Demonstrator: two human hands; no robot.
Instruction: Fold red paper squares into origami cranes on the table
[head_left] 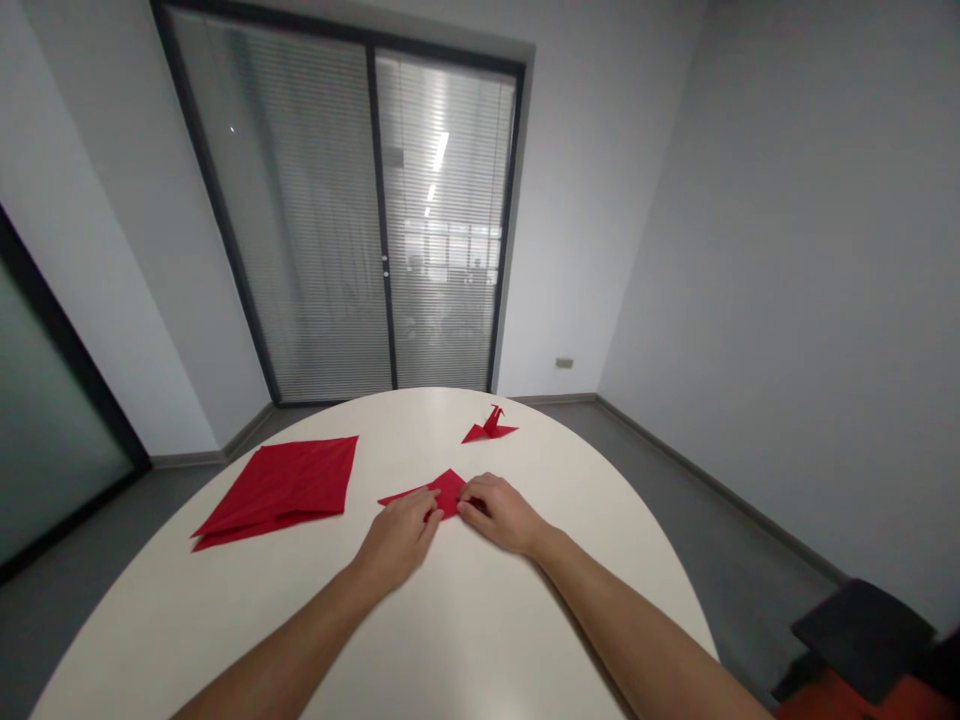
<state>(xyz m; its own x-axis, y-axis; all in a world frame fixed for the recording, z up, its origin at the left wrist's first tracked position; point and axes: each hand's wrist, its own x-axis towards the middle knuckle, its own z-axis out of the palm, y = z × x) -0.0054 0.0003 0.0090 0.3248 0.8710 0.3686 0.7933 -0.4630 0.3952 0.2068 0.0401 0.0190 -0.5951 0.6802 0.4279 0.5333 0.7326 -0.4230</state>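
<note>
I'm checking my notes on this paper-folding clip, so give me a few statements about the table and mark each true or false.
1. The left hand and the right hand both touch the small folded red paper piece. True.
2. The red folded paper crane sits between the hands. False: it stands beyond them, farther across the round white table.
3. The stack of flat red paper sheets lies left of the left hand. True.
4. That stack touches the folded piece. False: bare tabletop separates them.

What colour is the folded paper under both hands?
The folded paper is plain red; head view.
</note>
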